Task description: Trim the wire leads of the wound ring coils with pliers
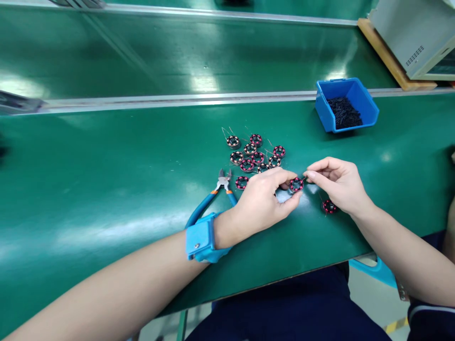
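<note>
Between the thumb and fingers of my left hand (267,198) is a small ring-shaped wire coil (296,184) with a dark core and pink-red windings. My right hand (336,182) pinches a thin wire lead (304,178) at the coil's right side. Beyond my left hand lies a loose group of similar coils (250,148), some pink-red, some copper-coloured, with thin leads sticking out. One more coil (329,206) rests on the table beneath my right hand. Diagonal cutters (204,207) with blue handles lie left of my left hand, jaws apart; my wrist hides part of one handle.
A blue bin (329,118) holding many short black pieces stands at the back right. Behind it runs a metal rail (177,100) along the green table (88,175). A grey machine (414,35) sits on a wooden board at the far right. Part of another person shows at the right edge.
</note>
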`<action>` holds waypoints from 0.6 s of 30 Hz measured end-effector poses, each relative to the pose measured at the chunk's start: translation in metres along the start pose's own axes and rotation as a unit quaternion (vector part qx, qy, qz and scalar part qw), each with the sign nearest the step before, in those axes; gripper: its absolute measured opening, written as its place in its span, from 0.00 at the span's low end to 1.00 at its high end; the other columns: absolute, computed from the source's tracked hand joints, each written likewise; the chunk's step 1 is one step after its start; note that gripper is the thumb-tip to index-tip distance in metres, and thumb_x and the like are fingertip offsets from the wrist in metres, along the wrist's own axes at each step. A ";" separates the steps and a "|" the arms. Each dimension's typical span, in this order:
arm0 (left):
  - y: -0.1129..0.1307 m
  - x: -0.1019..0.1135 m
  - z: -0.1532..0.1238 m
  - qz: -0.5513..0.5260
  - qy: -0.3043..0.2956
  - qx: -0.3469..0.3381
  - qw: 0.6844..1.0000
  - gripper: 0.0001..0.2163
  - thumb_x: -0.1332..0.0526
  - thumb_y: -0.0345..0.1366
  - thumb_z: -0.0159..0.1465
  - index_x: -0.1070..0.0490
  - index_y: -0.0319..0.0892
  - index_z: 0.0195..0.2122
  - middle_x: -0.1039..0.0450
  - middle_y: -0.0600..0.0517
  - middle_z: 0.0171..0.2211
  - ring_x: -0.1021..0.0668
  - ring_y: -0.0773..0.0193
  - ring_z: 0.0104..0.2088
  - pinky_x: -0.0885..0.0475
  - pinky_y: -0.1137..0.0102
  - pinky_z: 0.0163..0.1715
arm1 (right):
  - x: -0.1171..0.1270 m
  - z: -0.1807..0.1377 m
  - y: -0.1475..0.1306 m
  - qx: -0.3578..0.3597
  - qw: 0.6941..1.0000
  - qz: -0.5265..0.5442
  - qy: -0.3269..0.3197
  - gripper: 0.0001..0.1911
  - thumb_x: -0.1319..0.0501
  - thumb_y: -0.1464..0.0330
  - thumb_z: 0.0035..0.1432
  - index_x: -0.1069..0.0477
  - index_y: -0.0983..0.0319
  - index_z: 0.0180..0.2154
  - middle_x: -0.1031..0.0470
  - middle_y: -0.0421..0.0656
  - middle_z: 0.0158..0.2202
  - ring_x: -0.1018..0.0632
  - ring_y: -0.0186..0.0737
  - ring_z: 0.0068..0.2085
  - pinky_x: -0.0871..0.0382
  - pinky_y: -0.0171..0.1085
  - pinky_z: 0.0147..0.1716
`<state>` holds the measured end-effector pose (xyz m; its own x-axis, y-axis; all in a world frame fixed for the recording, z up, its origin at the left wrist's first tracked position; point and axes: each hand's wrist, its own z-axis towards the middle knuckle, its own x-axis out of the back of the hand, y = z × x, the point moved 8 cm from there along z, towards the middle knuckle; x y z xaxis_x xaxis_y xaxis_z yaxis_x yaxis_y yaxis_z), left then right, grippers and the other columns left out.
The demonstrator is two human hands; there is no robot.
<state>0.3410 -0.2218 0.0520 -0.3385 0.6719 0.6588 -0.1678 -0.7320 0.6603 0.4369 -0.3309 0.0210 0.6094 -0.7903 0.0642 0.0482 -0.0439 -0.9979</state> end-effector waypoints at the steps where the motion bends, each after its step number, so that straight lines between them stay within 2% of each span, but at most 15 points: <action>1: 0.000 0.000 0.000 0.000 0.000 -0.002 1.000 0.07 0.37 0.32 0.57 0.25 0.37 0.37 0.24 0.50 0.29 0.23 0.64 0.29 0.29 0.71 0.30 | -0.002 0.000 -0.001 0.001 1.000 -0.004 -0.008 0.13 0.27 0.61 0.44 0.25 0.61 0.28 0.21 0.41 0.27 0.21 0.37 0.28 0.25 0.37 0.30; 7: 0.001 0.000 0.001 0.005 0.003 -0.008 1.000 0.06 0.37 0.31 0.57 0.26 0.37 0.36 0.24 0.50 0.29 0.23 0.64 0.29 0.29 0.71 0.30 | -0.007 -0.004 -0.003 0.020 0.998 -0.028 -0.050 0.06 0.32 0.66 0.52 0.24 0.62 0.30 0.20 0.42 0.29 0.20 0.37 0.30 0.24 0.36 0.31; 9: 0.001 0.000 0.001 0.006 0.004 -0.011 1.000 0.06 0.36 0.31 0.57 0.25 0.37 0.36 0.24 0.50 0.29 0.23 0.64 0.29 0.29 0.71 0.29 | -0.006 -0.005 -0.005 0.031 0.996 -0.051 -0.072 0.08 0.34 0.66 0.55 0.24 0.61 0.38 0.20 0.43 0.34 0.20 0.38 0.35 0.24 0.37 0.35; 12: 0.001 0.001 0.001 0.001 0.008 -0.015 1.000 0.08 0.36 0.31 0.57 0.25 0.36 0.38 0.24 0.50 0.29 0.23 0.64 0.29 0.28 0.71 0.29 | -0.002 -0.007 -0.015 0.084 0.984 -0.125 -0.094 0.17 0.38 0.69 0.59 0.29 0.60 0.50 0.22 0.45 0.42 0.21 0.39 0.41 0.24 0.38 0.39; 14: 0.001 0.001 0.000 -0.001 0.008 -0.016 1.000 0.08 0.36 0.32 0.58 0.25 0.36 0.38 0.24 0.50 0.30 0.22 0.64 0.29 0.28 0.71 0.30 | -0.002 -0.009 -0.026 0.147 0.964 -0.197 -0.106 0.15 0.40 0.71 0.60 0.27 0.60 0.49 0.23 0.46 0.42 0.22 0.39 0.40 0.26 0.38 0.39; 18: 0.001 -0.001 -0.001 -0.004 -0.007 -0.015 1.000 0.08 0.37 0.32 0.59 0.25 0.36 0.39 0.23 0.49 0.30 0.22 0.63 0.30 0.27 0.70 0.31 | -0.006 -0.015 -0.040 0.241 0.919 -0.290 -0.116 0.08 0.41 0.71 0.61 0.24 0.60 0.39 0.22 0.44 0.36 0.22 0.40 0.37 0.27 0.39 0.38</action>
<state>0.3400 -0.2236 0.0518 -0.3238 0.6796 0.6583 -0.1989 -0.7291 0.6549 0.4197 -0.3332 0.0601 0.5202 -0.5656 0.6399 0.7289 -0.0964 -0.6778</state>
